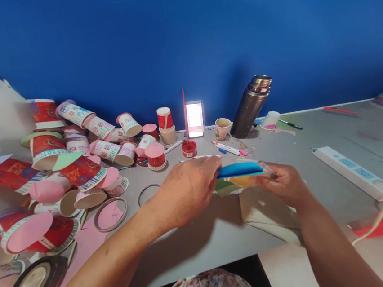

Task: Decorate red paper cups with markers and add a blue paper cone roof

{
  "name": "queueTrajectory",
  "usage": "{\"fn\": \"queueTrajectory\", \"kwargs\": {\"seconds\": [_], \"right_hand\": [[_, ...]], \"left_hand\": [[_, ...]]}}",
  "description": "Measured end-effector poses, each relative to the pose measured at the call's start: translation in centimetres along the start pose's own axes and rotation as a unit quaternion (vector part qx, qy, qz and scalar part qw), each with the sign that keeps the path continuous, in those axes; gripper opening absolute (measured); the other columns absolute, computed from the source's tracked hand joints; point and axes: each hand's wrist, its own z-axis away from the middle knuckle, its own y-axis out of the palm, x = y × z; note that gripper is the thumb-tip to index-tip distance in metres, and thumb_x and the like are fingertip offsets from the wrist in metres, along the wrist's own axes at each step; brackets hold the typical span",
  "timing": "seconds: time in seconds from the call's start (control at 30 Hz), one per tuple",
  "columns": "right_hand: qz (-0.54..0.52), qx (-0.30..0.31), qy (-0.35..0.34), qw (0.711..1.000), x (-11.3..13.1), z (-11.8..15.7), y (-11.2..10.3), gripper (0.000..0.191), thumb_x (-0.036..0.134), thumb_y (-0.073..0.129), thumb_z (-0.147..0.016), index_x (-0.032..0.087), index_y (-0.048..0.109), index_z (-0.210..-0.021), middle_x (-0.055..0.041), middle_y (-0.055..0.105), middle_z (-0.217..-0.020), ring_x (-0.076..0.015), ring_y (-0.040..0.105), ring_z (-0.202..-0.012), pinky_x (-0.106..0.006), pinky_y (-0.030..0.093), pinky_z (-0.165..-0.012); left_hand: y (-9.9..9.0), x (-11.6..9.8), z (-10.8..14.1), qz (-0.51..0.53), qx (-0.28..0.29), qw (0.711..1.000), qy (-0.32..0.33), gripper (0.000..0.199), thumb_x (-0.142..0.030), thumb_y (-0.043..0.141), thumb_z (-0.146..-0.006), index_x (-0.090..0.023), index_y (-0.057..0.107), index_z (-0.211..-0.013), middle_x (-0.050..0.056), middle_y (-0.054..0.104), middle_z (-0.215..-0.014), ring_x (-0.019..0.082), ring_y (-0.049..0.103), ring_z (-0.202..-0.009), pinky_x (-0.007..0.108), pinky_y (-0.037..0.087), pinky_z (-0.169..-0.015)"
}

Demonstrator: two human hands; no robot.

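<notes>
Above the grey table's middle, my left hand point(194, 186) grips the left end of a thin stack of coloured sheets, bright blue point(241, 170) on top with yellow and green below. My right hand point(281, 182) pinches the stack's right end, where something clear, like plastic, shows at the fingers. Both hands are closed, and the left fingertips are partly hidden behind that hand. Beneath my right hand lies a pale, folded cloth-like piece point(269, 215) on the table.
Decorated paper cups point(84, 172) pile up at the left, near tape rolls point(32, 285). Behind my hands stand a red paint jar point(189, 148), a lit phone point(195, 119), a cup point(223, 129) and a dark flask point(251, 108). A power strip point(353, 171) lies right.
</notes>
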Motion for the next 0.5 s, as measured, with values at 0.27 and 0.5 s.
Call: {"fn": "queueTrajectory", "kwargs": {"seconds": [0.27, 0.5], "right_hand": [[-0.012, -0.012, 0.036, 0.999, -0.3, 0.3, 0.2, 0.027, 0.047, 0.075, -0.076, 0.021, 0.081, -0.08, -0.001, 0.074, -0.07, -0.0235, 0.069, -0.065, -0.03, 0.054, -0.057], [-0.107, -0.095, 0.116, 0.983, -3.5, 0.3, -1.4, 0.026, 0.047, 0.083, -0.073, 0.022, 0.08, -0.08, -0.0025, 0.076, -0.074, -0.0247, 0.072, -0.065, -0.033, 0.059, -0.056]], "left_hand": [[-1.3, -0.4, 0.4, 0.093, -0.114, 0.988, -0.042, 0.017, -0.024, 0.039, -0.104, -0.021, 0.054, -0.097, -0.003, 0.051, -0.07, 0.012, 0.046, -0.058, 0.027, 0.037, -0.057], [-4.2, 1.5, 1.8, 0.156, -0.457, 0.872, -0.083, 0.014, -0.013, 0.052, -0.094, -0.022, 0.056, -0.083, -0.004, 0.041, -0.068, 0.011, 0.036, -0.06, 0.027, 0.029, -0.055]]}}
